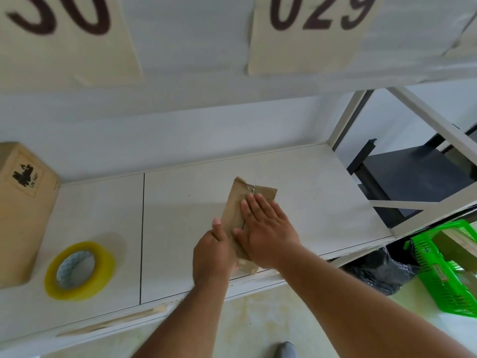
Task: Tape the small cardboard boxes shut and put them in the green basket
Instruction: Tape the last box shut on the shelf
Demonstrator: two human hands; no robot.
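Right hand (267, 228): laid flat, fingers straight and together, pressing down on the top face of the small cardboard box (244, 218). Left hand (214, 251): grips the box's near left edge, thumb up along the side and fingers curled round it. The box lies on the white shelf (309, 182) close to its front edge, long axis running from 6 toward 12 o'clock; a strip of clear tape crosses its far end (flap corners there stand slightly proud).

Remaining items, largest first:
- Large cardboard box (23, 210), at 9 o'clock from the hands, standing at the shelf's left end with a printed handling label on its side.
- Green basket (444, 267), at 3 to 4 o'clock, below shelf level on the floor, well apart from the small box.
- Roll of yellow packing tape (78, 270), at 8 o'clock, lying flat just beside the large box.
- Paper sign reading 029 (309, 32), at 12 o'clock on the wall.
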